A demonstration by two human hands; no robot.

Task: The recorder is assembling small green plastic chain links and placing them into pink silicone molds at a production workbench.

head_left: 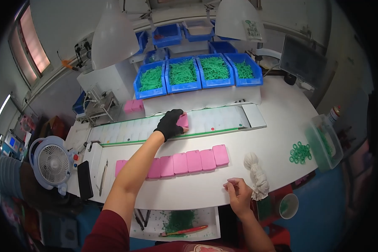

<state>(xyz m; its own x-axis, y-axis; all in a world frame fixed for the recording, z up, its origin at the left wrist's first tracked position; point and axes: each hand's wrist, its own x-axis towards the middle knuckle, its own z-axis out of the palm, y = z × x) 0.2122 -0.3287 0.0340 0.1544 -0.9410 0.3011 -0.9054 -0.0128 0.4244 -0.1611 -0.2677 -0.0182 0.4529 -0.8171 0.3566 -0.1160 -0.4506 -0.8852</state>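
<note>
My left hand (170, 124), in a black glove with bare fingertips, is closed around a pink rectangular block (183, 121) over the belt of a narrow conveyor (143, 129). Nearer to me, a row of several pink blocks (194, 161) lies side by side on the white table, partly hidden by my left forearm. By the table's front edge is my bare right hand (240, 196), its fingers curled in toward the thumb. I cannot make out whether something small sits between those fingertips. A bundle of off-white cloth or yarn (256, 176) lies just right of it.
Blue bins (183, 89) of green coiled pieces stand behind the conveyor. Green rings (299, 153) and a clear tub (323, 143) are at the right. A fan (52, 163), a black phone (85, 180) and tweezers (102, 178) are at the left. An open drawer (210, 224) juts out below.
</note>
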